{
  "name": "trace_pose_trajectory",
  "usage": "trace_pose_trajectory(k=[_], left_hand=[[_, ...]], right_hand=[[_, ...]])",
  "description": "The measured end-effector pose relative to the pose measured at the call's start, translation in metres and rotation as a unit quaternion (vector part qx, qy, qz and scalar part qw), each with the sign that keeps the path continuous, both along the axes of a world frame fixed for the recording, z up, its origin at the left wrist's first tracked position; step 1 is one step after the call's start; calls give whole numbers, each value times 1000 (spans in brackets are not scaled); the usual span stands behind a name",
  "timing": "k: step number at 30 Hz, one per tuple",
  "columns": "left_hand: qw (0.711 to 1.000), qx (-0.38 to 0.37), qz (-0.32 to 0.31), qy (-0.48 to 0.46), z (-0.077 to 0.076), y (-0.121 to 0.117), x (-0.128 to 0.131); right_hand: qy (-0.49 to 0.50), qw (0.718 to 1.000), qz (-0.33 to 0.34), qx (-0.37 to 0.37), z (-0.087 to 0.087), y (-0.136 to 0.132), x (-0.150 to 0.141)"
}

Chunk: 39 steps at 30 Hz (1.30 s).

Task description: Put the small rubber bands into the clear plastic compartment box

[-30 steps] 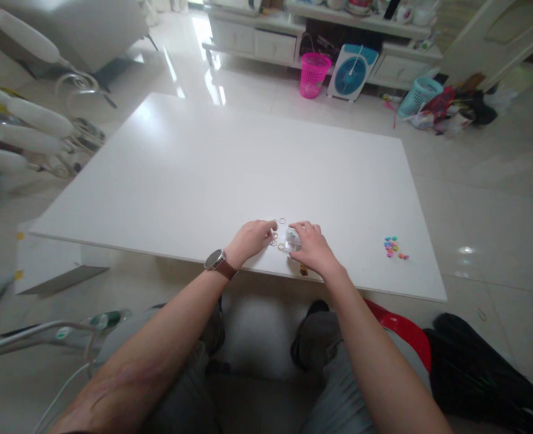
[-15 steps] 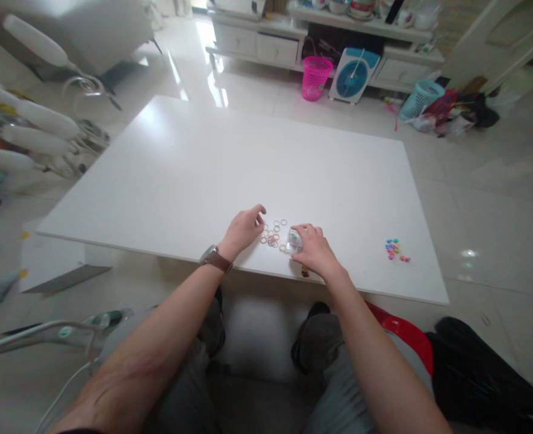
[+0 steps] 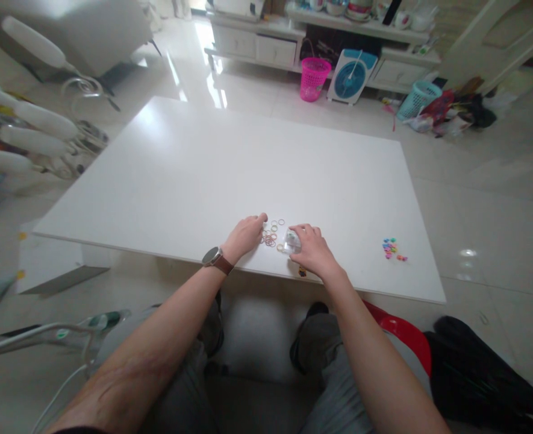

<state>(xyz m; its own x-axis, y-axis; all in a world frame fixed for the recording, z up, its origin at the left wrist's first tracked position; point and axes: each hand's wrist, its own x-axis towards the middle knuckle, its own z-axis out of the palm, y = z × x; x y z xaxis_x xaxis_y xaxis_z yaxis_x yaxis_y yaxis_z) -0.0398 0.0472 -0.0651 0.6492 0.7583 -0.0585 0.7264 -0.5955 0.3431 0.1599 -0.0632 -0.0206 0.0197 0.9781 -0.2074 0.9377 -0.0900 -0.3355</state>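
Note:
Several thin rings (image 3: 270, 240), some gold and some pinkish, lie in a loose cluster near the front edge of the white table (image 3: 230, 163). My left hand (image 3: 245, 235), with a watch on its wrist, is at the left side of the cluster. Its fingers are curled together, and whatever is between them is hidden. On the other side of the rings, my right hand (image 3: 312, 248) grips a small clear plastic box (image 3: 292, 241) resting at the table. A small dark and yellow item (image 3: 302, 272) lies just below the right hand.
Small colourful pieces (image 3: 390, 248) are scattered at the table's right end. Beyond the table stand a pink basket (image 3: 314, 79), a blue and white fan (image 3: 351, 77) and a light blue basket (image 3: 420, 99). A red stool (image 3: 406, 337) is beside my right leg.
My left hand has turned and lowered, its fingers now drawn together over the left rings. My right hand still holds the clear box in nearly the same place.

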Motion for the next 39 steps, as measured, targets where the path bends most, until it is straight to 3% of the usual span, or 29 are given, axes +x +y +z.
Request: trace_pose_trajectory(k=[7, 13, 16, 19, 22, 24, 29, 33, 39], left_hand=[[995, -41, -3, -89, 7, -3, 5], [960, -69, 83, -257, 20, 2, 7], [913, -148, 150, -348, 25, 7, 9], [840, -263, 210, -425, 31, 8, 12], [777, -339, 232, -477, 40, 5, 12], [756, -354, 237, -497, 47, 4, 11], [741, -353, 244, -517, 55, 4, 7], [743, -360, 236, -513, 55, 3, 8], [750, -391, 233, -480, 51, -4, 13]], right_hand=[[-13, 1000, -10, 9, -5, 4, -1], [11, 999, 22, 44, -7, 10, -21], [2, 998, 52, 45, -10, 13, -33], [-7, 998, 59, 32, -15, 16, -40], [-12, 998, 52, 28, -19, 20, -42], [-14, 998, 47, 31, -20, 22, -43], [-5, 998, 42, 38, -20, 24, -43], [66, 992, 5, 103, -18, 26, -37], [283, 929, -95, 218, -6, 27, -29]])
